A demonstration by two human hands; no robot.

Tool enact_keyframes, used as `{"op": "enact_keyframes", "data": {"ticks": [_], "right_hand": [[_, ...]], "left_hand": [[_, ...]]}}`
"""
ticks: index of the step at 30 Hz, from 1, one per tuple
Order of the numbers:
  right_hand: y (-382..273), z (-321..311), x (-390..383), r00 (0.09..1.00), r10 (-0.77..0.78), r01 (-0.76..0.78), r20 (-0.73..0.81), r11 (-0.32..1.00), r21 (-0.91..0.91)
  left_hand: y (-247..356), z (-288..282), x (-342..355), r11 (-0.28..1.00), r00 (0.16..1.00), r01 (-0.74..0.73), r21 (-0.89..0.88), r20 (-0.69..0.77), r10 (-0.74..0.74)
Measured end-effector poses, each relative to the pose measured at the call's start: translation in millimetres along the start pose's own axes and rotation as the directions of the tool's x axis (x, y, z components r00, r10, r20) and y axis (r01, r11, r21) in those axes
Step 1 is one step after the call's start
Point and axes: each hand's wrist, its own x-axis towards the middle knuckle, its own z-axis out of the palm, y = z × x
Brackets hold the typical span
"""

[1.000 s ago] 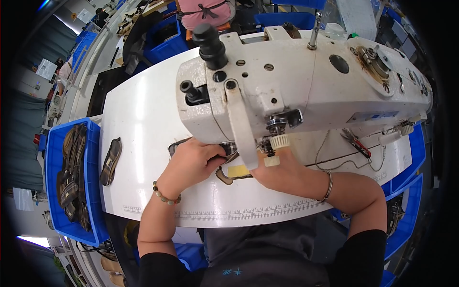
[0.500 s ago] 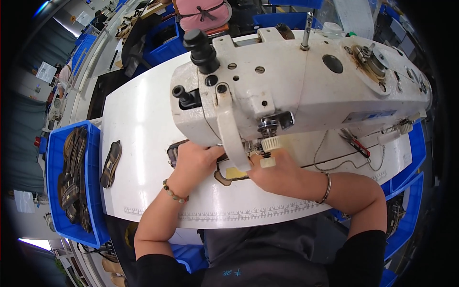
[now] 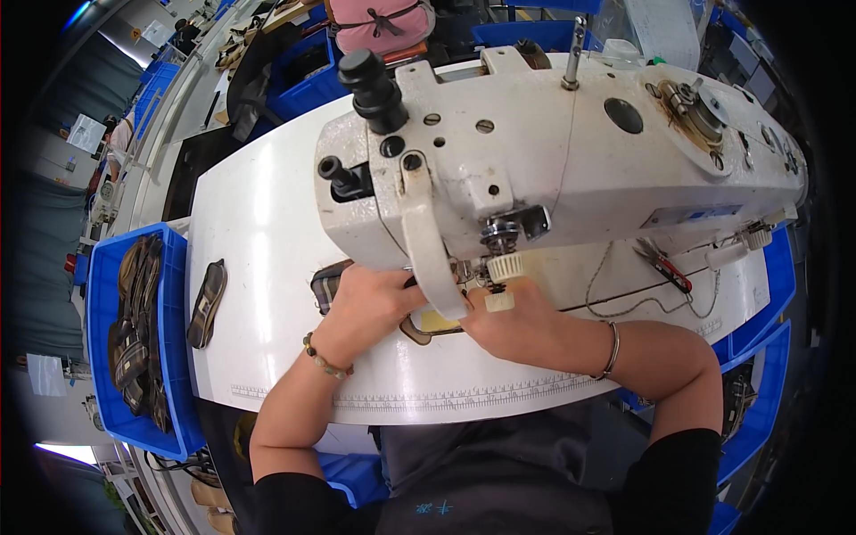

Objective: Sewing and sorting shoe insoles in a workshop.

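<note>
Two hands are in close now, and your left hand (image 3: 370, 299) has edged rightward over the last half second, tucking its fingertips nearer the front of the sewing machine (image 3: 553, 160). Your right hand (image 3: 517, 325) barely shifts. Less of the yellow patch (image 3: 437, 321) shows between them, so I'd judge this a small, careful steering of the work rather than a fresh hold.

The hands stand near each other but apart, either side of the lever; fingertips on both sides are hidden, so I can't tell how firmly you're gripping.

And the plaid piece (image 3: 328, 283)? It lies on the white tabletop (image 3: 259, 267), mostly under your left hand, running toward the machine head. Its far left end pokes out: dark, checked, softly rounded. Nearer you, a tan tab (image 3: 415, 333) with a dark edge peeks below your fingers, apparently part of it.
</note>
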Motion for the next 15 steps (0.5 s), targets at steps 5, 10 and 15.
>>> {"op": "enact_keyframes", "data": {"ticks": [5, 10, 15], "right_hand": [[1.2, -0.1, 0.0, 1.000, 0.007, -0.006, -0.030, 0.999, 0.040], [0.3, -2.6, -0.6, 0.999, 0.012, -0.011, -0.033, 0.999, 0.048], [-0.2, -4.5, -0.3, 0.999, 0.043, -0.045, 0.019, 0.997, 0.065]], "left_hand": [[1.2, 4.8, -5.6, 0.996, 1.000, -0.030, 0.081, -0.004, 0.030], [4.4, 11.0, -0.6, 0.916, 0.959, 0.258, -0.309, -0.031, -0.281], [12.8, 4.4, 2.6, 0.970, 0.982, 0.169, -0.177, -0.053, -0.181]]}}
